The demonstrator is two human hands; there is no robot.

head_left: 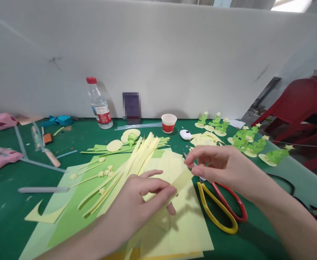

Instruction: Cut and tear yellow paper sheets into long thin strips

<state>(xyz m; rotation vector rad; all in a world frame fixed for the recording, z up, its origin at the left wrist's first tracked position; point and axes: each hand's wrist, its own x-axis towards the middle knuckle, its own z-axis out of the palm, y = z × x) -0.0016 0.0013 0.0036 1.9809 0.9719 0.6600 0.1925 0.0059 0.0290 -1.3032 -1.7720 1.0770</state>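
Observation:
A small pale yellow paper piece [182,179] is held between my two hands above a stack of yellow sheets [196,231]. My left hand [150,196] pinches its lower left end between thumb and fingers. At its upper right end, the thumb and fingertips of my right hand [214,164] are closed on it. Long yellow paper strips [143,153] lie fanned out beyond my left hand, over green sheets [66,220]. Scissors with red and yellow handles [220,213] rest beneath and beside my right hand, their blades partly hidden.
Behind stand a water bottle [100,108] and a paper cup [168,123]. Green spiral paper trees [247,139] are at the right. A pink glue gun [4,159], glue sticks [43,189] and an orange sharpener [47,138] lie left. A red chair [296,104] stands beyond the table.

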